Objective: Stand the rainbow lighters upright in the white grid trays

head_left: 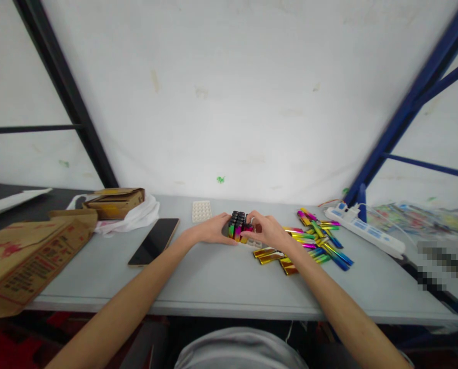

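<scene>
your left hand (216,229) curves around the left side of a cluster of shiny black-topped pieces (237,225), while your right hand (266,229) has its fingers on the cluster's right side; you grasp it between both hands, upright on the gray table (213,277). loose metallic-colored pieces (317,241) lie scattered to the right, near a white power strip (367,230). a dark phone (154,242) and a white dimpled tray (201,211) rest to the left.

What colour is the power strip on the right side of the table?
The power strip is white, with light blue around its sockets; the head view shows it best.
</scene>
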Demonstrator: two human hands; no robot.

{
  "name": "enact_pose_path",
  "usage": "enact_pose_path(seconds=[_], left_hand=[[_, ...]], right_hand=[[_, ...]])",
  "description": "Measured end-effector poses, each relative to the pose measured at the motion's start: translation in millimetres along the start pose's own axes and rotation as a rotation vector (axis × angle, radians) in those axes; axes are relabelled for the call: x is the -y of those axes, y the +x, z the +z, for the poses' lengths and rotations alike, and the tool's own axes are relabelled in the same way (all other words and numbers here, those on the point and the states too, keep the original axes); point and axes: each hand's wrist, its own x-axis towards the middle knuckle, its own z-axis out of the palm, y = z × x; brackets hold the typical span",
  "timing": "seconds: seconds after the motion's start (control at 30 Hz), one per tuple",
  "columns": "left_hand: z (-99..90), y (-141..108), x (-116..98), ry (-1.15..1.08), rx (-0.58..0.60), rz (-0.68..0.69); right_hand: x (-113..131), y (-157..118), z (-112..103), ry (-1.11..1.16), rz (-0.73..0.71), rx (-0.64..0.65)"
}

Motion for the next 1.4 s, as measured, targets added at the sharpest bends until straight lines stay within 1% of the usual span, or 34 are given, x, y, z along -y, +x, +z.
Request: enact_pose_path(seconds=[0.2,0.33,0.43,0.63,0.73,0.83,0.9,0.93,0.97,1.03,1.1,1.17,1.23,1.33,1.4], left_hand=[[0.7,-0.4,2.7,-0.02,-0.012,0.018],[0.3,-0.1,3.4,-0.01,0.002,0.016],[0.5,0.5,4.4,-0.007,0.01,0.014],[1.0,1.0,5.4,-0.031,0.008,0.021],[1.2,1.0,5.9,-0.045,0.005,0.025],[1.7,1.3,6.6,-0.052,-0.001,0.028],[2.0,1.5,6.4,-0.044,-0.007,0.02],[2.1,1.6,6.1,-0.037,-0.009,0.014],[2.0,1.5,5.8,-0.03,-0.01,0.008],[1.6,1.3,4.9,-0.018,-0.006,0.003],[1.0,1.0,4.1,-0.01,0.0,0.001],[0.3,0.8,3.3,-0.005,0.007,0.0],[-0.3,0.7,2.7,-0.004,0.01,0.001],[-0.7,0.7,2.3,-0.015,0.013,0.006],[-0.6,0.8,2.4,-0.019,0.018,0.006]], right_hand=[[2.1,0.9,-2.6,-0.04,-0.021,0.023],[2.5,1.0,-6.5,-0.06,-0.008,0.043],[3.1,1.0,-5.5,-0.058,-0.003,0.062],[6.6,1.8,3.6,-0.092,0.042,0.035],[5.3,2.5,-1.6,-0.047,0.048,0.013],[-6.2,1.6,-17.2,-0.083,0.073,-0.058],[-21.9,-2.1,-30.9,-0.156,0.116,-0.1],[-31.8,-5.1,-37.8,-0.181,0.148,-0.095],[-42.4,-8.8,-44.5,-0.199,0.178,-0.078],[-63.1,-17.4,-56.2,-0.233,0.231,0.007],[-78.9,-25.0,-64.6,-0.248,0.295,0.078],[-86.5,-29.6,-68.1,-0.203,0.321,0.112],[-86.8,-30.4,-66.5,-0.126,0.324,0.134],[-82.0,-26.8,-57.3,-0.03,0.31,0.193],[-80.4,-24.1,-51.0,-0.011,0.281,0.225]])
